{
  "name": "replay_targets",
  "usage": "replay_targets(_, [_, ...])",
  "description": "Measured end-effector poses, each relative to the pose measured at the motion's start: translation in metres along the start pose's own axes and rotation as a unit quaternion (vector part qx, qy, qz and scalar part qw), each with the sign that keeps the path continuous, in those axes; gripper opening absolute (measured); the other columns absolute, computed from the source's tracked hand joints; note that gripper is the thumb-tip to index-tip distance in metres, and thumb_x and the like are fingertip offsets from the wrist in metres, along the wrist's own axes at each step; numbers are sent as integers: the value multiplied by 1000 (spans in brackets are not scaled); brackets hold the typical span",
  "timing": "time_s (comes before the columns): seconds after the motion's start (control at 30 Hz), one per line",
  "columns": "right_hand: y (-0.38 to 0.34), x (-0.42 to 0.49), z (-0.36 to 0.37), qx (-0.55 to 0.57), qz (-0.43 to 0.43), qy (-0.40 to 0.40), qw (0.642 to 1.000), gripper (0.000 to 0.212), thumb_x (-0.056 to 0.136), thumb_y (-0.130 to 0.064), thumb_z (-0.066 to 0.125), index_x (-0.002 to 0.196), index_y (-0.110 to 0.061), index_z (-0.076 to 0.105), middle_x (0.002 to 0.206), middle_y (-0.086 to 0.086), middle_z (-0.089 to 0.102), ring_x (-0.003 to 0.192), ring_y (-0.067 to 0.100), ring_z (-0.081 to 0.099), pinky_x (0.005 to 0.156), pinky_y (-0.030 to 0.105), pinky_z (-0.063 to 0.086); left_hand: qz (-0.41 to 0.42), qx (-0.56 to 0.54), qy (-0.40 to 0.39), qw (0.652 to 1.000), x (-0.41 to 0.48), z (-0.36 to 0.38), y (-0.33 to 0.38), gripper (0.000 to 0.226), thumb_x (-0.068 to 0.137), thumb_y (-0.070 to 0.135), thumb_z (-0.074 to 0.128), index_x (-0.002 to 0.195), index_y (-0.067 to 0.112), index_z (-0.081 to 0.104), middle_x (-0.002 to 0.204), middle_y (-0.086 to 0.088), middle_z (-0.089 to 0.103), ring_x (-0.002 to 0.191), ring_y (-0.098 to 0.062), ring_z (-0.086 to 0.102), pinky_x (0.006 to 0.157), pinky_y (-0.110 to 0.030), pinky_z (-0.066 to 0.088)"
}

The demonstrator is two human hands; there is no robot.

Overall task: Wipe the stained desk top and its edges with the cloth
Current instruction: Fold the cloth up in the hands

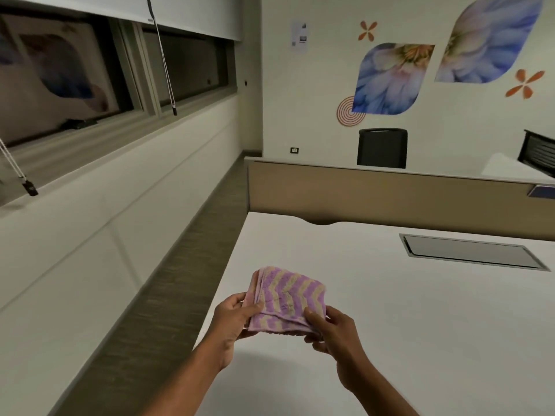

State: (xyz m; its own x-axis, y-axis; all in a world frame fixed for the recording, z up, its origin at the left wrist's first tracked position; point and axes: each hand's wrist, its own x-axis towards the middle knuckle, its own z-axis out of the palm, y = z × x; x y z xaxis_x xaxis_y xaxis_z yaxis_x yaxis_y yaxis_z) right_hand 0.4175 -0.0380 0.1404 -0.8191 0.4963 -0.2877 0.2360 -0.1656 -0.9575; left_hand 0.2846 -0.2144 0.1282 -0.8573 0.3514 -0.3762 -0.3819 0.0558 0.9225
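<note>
A folded cloth (286, 297) with purple and cream zigzag stripes is held up above the left part of the white desk top (420, 310). My left hand (235, 318) pinches its left edge, thumb on top. My right hand (329, 328) grips its lower right corner. The cloth hangs in the air, apart from the desk surface. I cannot make out any stains on the desk from here.
A grey cable hatch (471, 252) is set into the desk at the right. A beige partition (390, 193) stands along the desk's far edge. A strip of floor (168, 280) runs along the desk's left edge below a window wall. A black chair (382, 148) stands behind the partition.
</note>
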Motion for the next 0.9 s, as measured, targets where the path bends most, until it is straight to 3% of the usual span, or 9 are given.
replay_targets(0.27, [-7,59,-49,7,-11,0,1000,16,96,-29,69,108,-19,71,90,1,80,79,17,77,65,24,59,-16,28,18,999,44,61,12,20,89,11,76,105,18,70,98,-7,79,81,-24,76,60,-30,60])
replay_targets(0.43, [-13,94,-64,6,-10,-5,1000,11,98,-22,66,109,-21,67,94,1,80,83,19,77,69,26,58,-9,18,36,999,76,84,14,21,88,7,76,106,15,71,101,-11,79,91,-31,76,74,-37,63])
replay_targets(0.57, [-18,121,-63,-3,-18,-5,1000,10,97,-20,66,107,-24,67,97,3,78,84,19,77,69,25,58,7,9,64,998,103,93,16,21,88,6,76,102,19,69,100,-8,77,91,-28,75,71,-34,62])
replay_targets(0.7, [-21,149,-54,-11,-32,9,999,10,96,-17,67,103,-25,69,95,3,78,83,18,77,67,23,59,17,-2,75,997,136,95,24,22,89,6,75,106,17,66,102,-8,75,93,-28,75,80,-38,63])
replay_targets(0.9, [-20,201,-31,-20,-44,62,997,8,97,-18,65,104,-22,67,95,5,77,84,22,75,71,29,60,19,-4,69,997,193,91,36,27,87,8,78,112,9,68,103,-11,76,91,-26,75,73,-33,61])
